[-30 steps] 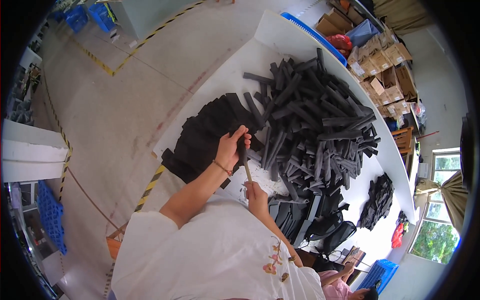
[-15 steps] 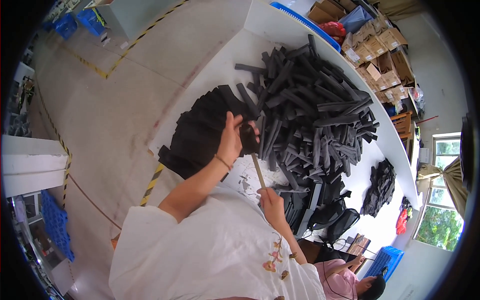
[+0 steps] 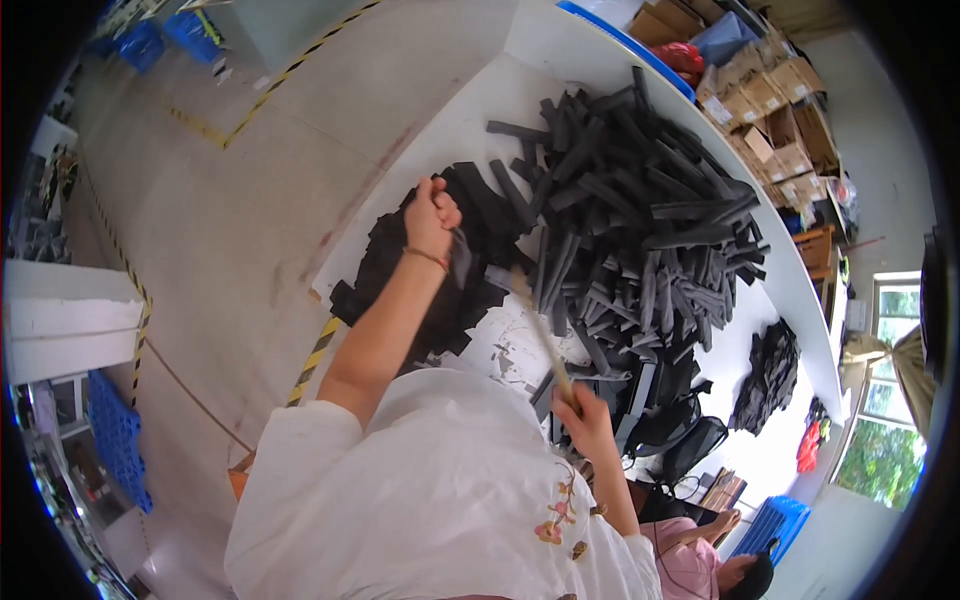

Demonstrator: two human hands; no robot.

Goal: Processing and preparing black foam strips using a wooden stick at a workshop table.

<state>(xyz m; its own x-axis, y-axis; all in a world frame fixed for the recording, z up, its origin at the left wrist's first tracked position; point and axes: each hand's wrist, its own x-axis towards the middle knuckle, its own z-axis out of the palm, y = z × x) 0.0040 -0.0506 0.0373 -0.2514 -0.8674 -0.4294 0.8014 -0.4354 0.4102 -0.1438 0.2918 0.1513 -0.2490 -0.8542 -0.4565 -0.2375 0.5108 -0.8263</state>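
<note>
My left hand [image 3: 433,212] is closed above a spread of black flat pieces [image 3: 400,290] on the white table. A dark grey strip [image 3: 460,260], smeared by motion, hangs from its fist. My right hand [image 3: 587,416] grips the near end of a thin, light-coloured stick [image 3: 548,343]. The stick slants away to the left, and its far end lies close to the black pieces, apart from my left hand. Beyond and to the right rises a large heap of dark grey, rolled-looking strips [image 3: 640,200].
The white table [image 3: 505,345] has a raised rim. Black bags [image 3: 670,430] lie at its near right, with another dark pile [image 3: 765,375] farther right. A co-worker in pink [image 3: 690,550] sits beside a blue crate [image 3: 770,525]. Cardboard boxes [image 3: 760,95] stand behind.
My left hand has left the stick's far end, moved up and left over the black pieces, and closed into a fist. My right hand has shifted slightly right with the stick.
</note>
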